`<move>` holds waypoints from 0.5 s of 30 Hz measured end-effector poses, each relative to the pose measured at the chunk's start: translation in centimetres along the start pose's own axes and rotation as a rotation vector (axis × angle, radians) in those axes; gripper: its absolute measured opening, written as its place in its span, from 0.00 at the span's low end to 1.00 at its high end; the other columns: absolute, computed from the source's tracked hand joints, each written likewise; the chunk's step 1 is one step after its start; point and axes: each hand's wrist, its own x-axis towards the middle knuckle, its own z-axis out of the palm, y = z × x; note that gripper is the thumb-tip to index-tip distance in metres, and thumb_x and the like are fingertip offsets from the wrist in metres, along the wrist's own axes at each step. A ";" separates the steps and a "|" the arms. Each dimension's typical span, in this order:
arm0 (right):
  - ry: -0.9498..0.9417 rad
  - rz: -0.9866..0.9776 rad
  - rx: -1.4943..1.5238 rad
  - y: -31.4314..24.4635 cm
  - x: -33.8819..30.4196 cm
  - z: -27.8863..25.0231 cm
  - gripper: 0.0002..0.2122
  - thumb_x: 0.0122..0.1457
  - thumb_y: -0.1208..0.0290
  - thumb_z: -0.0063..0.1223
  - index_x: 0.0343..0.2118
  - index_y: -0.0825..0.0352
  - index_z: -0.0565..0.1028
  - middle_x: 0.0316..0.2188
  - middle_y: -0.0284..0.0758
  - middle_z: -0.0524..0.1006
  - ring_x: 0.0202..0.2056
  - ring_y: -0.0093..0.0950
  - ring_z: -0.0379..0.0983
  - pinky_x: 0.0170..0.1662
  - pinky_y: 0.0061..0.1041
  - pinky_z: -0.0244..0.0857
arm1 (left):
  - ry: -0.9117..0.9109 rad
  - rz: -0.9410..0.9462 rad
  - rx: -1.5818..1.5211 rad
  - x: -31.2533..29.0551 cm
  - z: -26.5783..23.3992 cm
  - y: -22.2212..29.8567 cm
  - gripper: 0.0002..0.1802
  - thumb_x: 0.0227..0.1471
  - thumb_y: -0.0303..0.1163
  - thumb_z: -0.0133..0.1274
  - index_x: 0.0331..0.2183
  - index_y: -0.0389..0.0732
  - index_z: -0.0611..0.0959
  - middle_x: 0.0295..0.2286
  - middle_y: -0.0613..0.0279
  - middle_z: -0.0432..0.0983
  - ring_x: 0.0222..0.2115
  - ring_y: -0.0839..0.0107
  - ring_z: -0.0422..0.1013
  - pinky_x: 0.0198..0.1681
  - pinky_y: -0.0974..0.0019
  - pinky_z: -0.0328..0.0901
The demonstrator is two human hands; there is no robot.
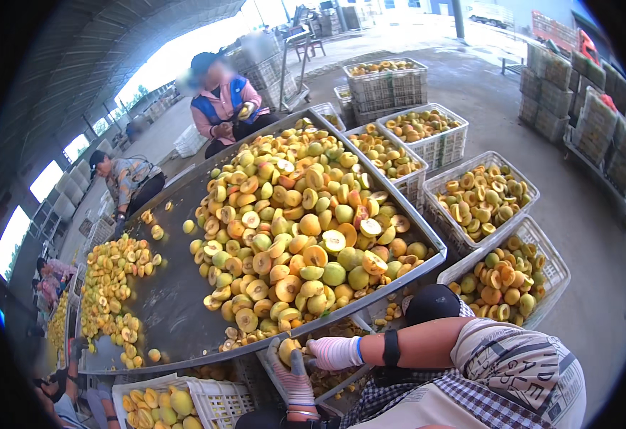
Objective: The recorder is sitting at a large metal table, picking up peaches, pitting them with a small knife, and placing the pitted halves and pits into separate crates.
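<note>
My left hand point(293, 379), in a grey glove with a pink striped cuff, holds a yellow peach point(288, 349) at the table's near rim. Close beside it, my right hand point(334, 352), in a pink-and-white striped glove, has its fingers closed near the fruit; whatever they grip is too small to make out. Just beyond both hands, a large heap of peach halves and whole peaches point(291, 236) covers the right part of the dark metal table point(177, 286). Under my hands, a crate point(356, 379) with some cut fruit is partly hidden by my arms.
White crates of peaches point(495, 275) line the table's right side. Another full crate point(221, 400) stands at my left. A second fruit heap point(116, 286) lies on the table's left. Co-workers sit around; one point(223, 107) holds a fruit across from me. Stacked crates point(545, 86) stand farther right.
</note>
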 end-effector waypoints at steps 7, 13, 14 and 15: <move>0.025 -0.050 -0.012 0.5 -0.7 0.6 0.14 0.51 0.67 0.51 0.36 0.73 0.67 0.24 0.48 0.75 0.31 0.46 0.73 0.32 0.39 0.67 | -0.114 -0.139 -0.140 -0.4 -0.1 1.0 0.27 0.49 0.45 0.56 0.45 0.37 0.70 0.39 0.60 0.66 0.39 0.69 0.65 0.45 0.66 0.63; -0.071 -0.021 0.083 0.7 0.2 1.8 0.16 0.53 0.66 0.47 0.41 0.72 0.67 0.30 0.46 0.75 0.33 0.43 0.74 0.35 0.36 0.68 | -0.104 -0.152 -0.022 -0.7 -0.2 3.9 0.26 0.51 0.45 0.53 0.43 0.34 0.71 0.40 0.54 0.66 0.41 0.62 0.64 0.47 0.58 0.61; -0.095 -0.002 0.120 1.7 1.0 2.6 0.15 0.53 0.66 0.49 0.39 0.72 0.67 0.28 0.45 0.75 0.33 0.42 0.74 0.34 0.36 0.67 | -0.106 -0.155 -0.020 -0.6 0.1 3.5 0.26 0.51 0.44 0.53 0.43 0.34 0.71 0.40 0.54 0.66 0.41 0.62 0.64 0.46 0.59 0.61; -0.123 0.013 0.151 1.9 1.2 2.4 0.15 0.54 0.66 0.50 0.38 0.72 0.67 0.27 0.45 0.74 0.33 0.42 0.73 0.33 0.36 0.66 | -0.101 -0.165 -0.015 -0.4 0.5 3.3 0.26 0.50 0.44 0.53 0.44 0.34 0.70 0.40 0.53 0.66 0.41 0.62 0.64 0.46 0.59 0.61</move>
